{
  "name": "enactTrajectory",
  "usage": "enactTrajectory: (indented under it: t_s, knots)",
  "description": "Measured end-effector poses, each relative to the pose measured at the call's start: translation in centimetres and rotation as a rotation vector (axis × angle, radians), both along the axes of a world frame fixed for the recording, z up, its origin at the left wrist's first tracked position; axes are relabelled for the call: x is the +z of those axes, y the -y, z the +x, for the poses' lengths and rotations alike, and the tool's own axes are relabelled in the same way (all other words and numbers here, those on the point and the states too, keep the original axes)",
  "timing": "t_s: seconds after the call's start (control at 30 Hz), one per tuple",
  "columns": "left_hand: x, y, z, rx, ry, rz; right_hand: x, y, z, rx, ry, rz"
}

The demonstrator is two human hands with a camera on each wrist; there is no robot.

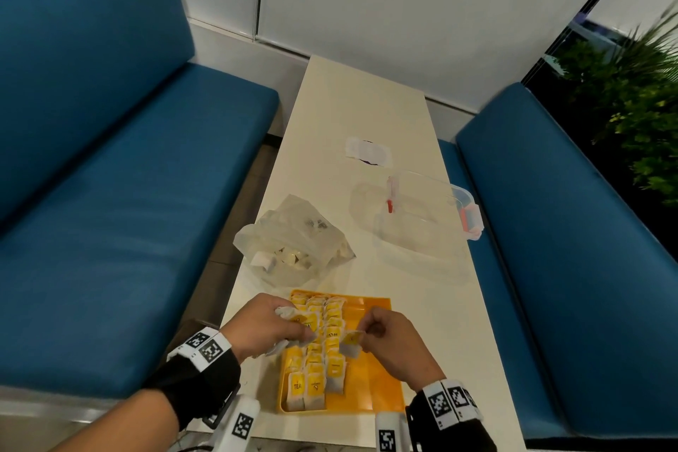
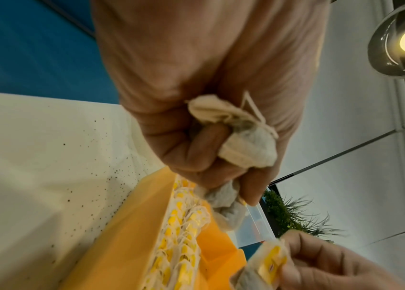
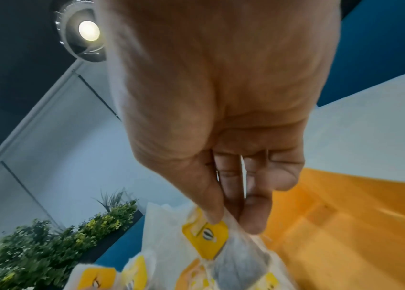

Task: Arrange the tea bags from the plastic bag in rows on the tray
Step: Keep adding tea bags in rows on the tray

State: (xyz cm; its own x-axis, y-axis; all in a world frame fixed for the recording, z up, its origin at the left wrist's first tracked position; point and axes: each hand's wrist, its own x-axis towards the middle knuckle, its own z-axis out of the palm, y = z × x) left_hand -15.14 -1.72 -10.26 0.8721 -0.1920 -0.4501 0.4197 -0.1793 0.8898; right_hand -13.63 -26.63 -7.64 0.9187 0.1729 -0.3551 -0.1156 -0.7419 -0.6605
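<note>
An orange tray point(image 1: 378, 393) lies at the near end of the table, with three rows of yellow-tagged tea bags point(image 1: 315, 360) filling its left part. My left hand point(image 1: 271, 327) hovers over the tray's left edge and grips a bunch of tea bags point(image 2: 246, 149) in its fist. My right hand point(image 1: 381, 334) pinches one tea bag point(image 1: 350, 343) by its top, just right of the third row; thumb and fingers hold that tea bag point(image 3: 223, 249) in the right wrist view. The plastic bag point(image 1: 293, 242) with more tea bags lies beyond the tray.
A clear plastic container point(image 1: 422, 227) with red clips stands at the right of the table point(image 1: 367, 103). A small white wrapper point(image 1: 367, 152) lies further back. Blue benches point(image 1: 110, 176) flank the table on both sides. The tray's right half point(image 3: 345, 225) is bare orange.
</note>
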Motion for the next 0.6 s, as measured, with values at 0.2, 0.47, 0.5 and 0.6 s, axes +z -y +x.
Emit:
enactTrajectory:
  t_s: [0.2, 0.47, 0.5, 0.6]
  knots:
    - [-0.3, 0.9, -0.9, 0.031, 0.025, -0.081, -1.5, 0.8, -2.7, -0.078, -0.225, 0.132]
    - [-1.6, 1.3, -1.5, 0.048, 0.028, -0.063, -3.0, -0.1, -3.8, -0.101, -0.331, 0.100]
    - [-1.8, 1.3, -1.5, 0.047, 0.029, -0.058, -3.2, -0.2, -3.8, -0.090, -0.343, 0.072]
    - [-2.3, 1.2, -1.6, 0.051, 0.030, -0.045, -4.2, -0.5, -3.7, -0.070, -0.367, 0.020]
